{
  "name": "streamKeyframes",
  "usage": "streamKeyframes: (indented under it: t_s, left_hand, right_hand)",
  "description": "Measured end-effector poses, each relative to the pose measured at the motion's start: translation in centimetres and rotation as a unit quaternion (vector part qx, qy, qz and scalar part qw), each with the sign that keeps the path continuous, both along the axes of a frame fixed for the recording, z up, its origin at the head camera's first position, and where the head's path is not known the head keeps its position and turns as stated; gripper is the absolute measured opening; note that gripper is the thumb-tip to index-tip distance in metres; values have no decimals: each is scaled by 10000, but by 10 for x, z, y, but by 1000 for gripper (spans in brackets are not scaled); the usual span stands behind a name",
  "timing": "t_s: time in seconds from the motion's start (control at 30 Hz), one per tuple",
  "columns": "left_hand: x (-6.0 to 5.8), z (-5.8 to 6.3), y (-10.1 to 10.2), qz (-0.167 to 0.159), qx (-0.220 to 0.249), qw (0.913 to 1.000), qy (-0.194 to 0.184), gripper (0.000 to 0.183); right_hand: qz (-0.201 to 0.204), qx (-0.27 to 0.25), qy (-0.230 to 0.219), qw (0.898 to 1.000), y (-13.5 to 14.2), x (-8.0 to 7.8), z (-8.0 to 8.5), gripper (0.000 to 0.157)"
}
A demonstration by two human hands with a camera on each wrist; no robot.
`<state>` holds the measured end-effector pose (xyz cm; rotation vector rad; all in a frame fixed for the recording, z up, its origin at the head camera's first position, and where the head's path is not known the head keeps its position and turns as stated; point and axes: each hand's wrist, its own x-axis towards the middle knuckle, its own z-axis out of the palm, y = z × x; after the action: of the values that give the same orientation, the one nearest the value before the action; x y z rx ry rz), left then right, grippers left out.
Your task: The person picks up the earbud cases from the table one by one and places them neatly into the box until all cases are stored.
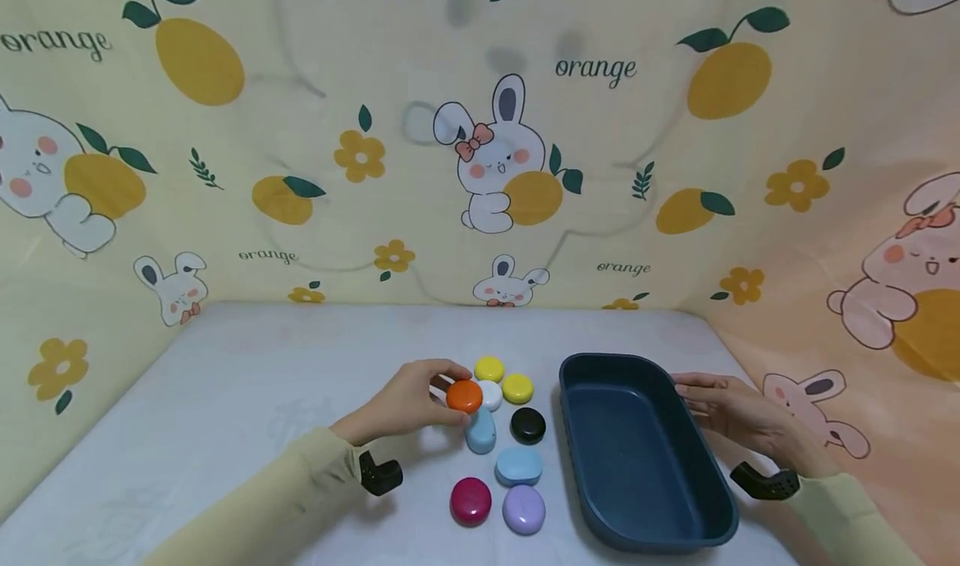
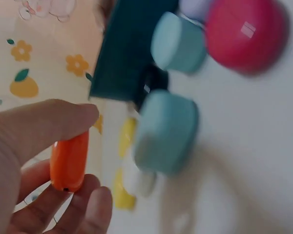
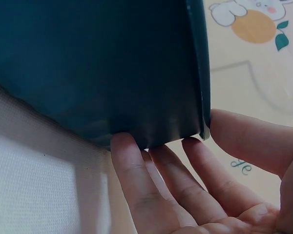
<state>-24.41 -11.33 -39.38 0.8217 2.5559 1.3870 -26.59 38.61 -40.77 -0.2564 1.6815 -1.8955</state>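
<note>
My left hand (image 1: 408, 399) pinches a glossy orange rounded disc (image 1: 465, 397) between thumb and fingers. It is held above the white table, over a white piece (image 1: 490, 395) and a light blue rounded piece (image 1: 481, 431). In the left wrist view the orange disc (image 2: 69, 163) appears edge-on, with a small dark spot at its lower end. My right hand (image 1: 738, 412) touches the outer right side of a dark blue rectangular bin (image 1: 637, 449). Seen from the right wrist, its extended fingertips (image 3: 124, 144) rest against the bin's outer wall, the thumb beside the rim.
Two yellow pieces (image 1: 489, 369), a black one (image 1: 528, 425), a second light blue one (image 1: 519, 466), a crimson one (image 1: 471, 501) and a lilac one (image 1: 524, 509) lie left of the bin. A patterned cloth backdrop (image 1: 420, 216) rises behind the table (image 1: 262, 408).
</note>
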Motion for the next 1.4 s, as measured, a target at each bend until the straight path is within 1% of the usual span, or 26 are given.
streamKeyframes:
  t_s: [0.13, 0.2, 0.33, 0.47, 0.57, 0.67, 0.77, 0.87, 0.97, 1.17, 1.3, 1.4]
  left_hand:
    - [1, 10, 18, 25, 319, 9994, 157, 52]
    - [1, 14, 28, 47, 446, 9989, 154, 53]
    - [0, 18, 50, 34, 668, 9978, -8, 52]
    - [-2, 22, 74, 23, 733, 9973, -101, 51]
    - [-7, 21, 92, -55, 767, 9970, -38, 52]
    - [-13, 17, 107, -112, 815, 9966, 50, 53]
    - [-18, 13, 119, -49, 829, 9965, 102, 53]
    - [-21, 12, 129, 50, 832, 9965, 111, 53]
    - [-24, 11, 137, 109, 809, 9966, 105, 53]
    - [-28, 6, 150, 213, 434, 9985, 258, 55]
    - [-28, 2, 155, 197, 432, 9987, 189, 55]
    - [-28, 1, 158, 155, 461, 9987, 156, 56]
  right_hand:
    - [22, -8, 9, 10000, -1, -1, 1, 34]
    - [32, -14, 14, 10000, -1, -1, 2, 35]
    - [-20, -18, -30, 10000, -2, 0, 2, 35]
    - [-123, 35, -42, 9999, -1, 1, 1, 33]
    - [-219, 124, -32, 9997, 0, 1, 1, 32]
    - [-320, 255, -4, 9992, 0, 1, 0, 31]
    - [-383, 379, 32, 9985, 0, 1, 1, 30]
    - [-405, 440, 38, 9982, -1, 2, 1, 29]
    - [-419, 444, 36, 9981, -2, 2, 2, 28]
    - [-380, 378, 106, 9985, -4, 4, 2, 29]
    - [-295, 353, 163, 9988, -4, 4, 2, 30]
    - [-293, 357, 199, 9987, -3, 5, 2, 30]
